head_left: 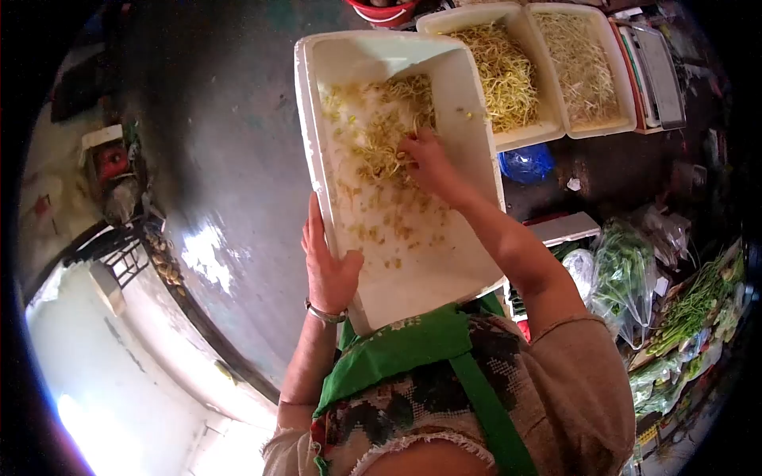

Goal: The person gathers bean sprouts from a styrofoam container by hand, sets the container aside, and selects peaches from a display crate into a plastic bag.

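Observation:
A large white foam box (397, 289) leans in front of me, its near end against my green apron (405, 349). My left hand (329, 270) is closed over the box's left rim, thumb on the inside and fingers outside. Inside the box, my right hand (432, 163) has its fingers curled into a loose heap of pale yellow bean sprouts (385, 147). Some sprouts lie between or under those fingertips; exactly how many is hidden. Small brownish husks and bits are scattered over the box's floor below the heap.
Two more tubs, one of yellow sprouts (500, 75) and one of paler sprouts (579, 67), stand at the upper right. A red bucket (385, 12) is at the top. Bagged greens (623, 266) and a blue plastic bag (525, 163) lie to the right. Grey floor (214, 143) extends left.

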Action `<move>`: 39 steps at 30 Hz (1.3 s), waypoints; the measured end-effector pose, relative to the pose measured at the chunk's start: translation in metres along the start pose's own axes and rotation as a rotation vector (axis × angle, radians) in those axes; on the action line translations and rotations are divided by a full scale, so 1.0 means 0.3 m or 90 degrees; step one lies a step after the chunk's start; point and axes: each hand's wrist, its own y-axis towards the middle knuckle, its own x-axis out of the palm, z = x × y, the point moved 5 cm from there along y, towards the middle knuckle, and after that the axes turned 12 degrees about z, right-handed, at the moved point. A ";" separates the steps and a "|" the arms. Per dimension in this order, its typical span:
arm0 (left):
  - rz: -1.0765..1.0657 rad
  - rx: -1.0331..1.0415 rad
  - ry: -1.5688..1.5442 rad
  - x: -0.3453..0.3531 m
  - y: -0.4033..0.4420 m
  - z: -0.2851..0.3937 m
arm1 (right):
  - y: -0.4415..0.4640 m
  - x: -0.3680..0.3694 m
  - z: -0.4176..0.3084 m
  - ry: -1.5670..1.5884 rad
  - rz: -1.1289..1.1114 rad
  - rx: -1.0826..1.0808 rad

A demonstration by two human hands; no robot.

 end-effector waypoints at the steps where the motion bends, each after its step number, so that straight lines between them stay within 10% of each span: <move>1: -0.004 0.001 -0.005 0.000 0.001 0.002 | -0.005 -0.027 -0.068 0.014 0.004 -0.020; 14: 0.026 -0.019 -0.015 0.009 -0.006 -0.016 | 0.091 -0.572 -0.369 -0.035 0.222 -0.202; 17: 0.025 -0.024 -0.028 0.009 0.001 -0.012 | 0.158 -0.602 -0.251 -0.497 0.292 -0.226; 25: 0.029 0.002 -0.018 0.005 -0.007 -0.003 | 0.096 -0.408 -0.184 -0.434 0.149 -0.264; 37: 0.027 0.028 -0.039 -0.018 -0.021 0.030 | 0.106 -0.672 -0.149 0.024 0.340 -0.042; 39: 0.028 0.021 -0.027 -0.011 -0.018 0.030 | 0.079 -0.643 -0.280 -0.750 0.425 -0.352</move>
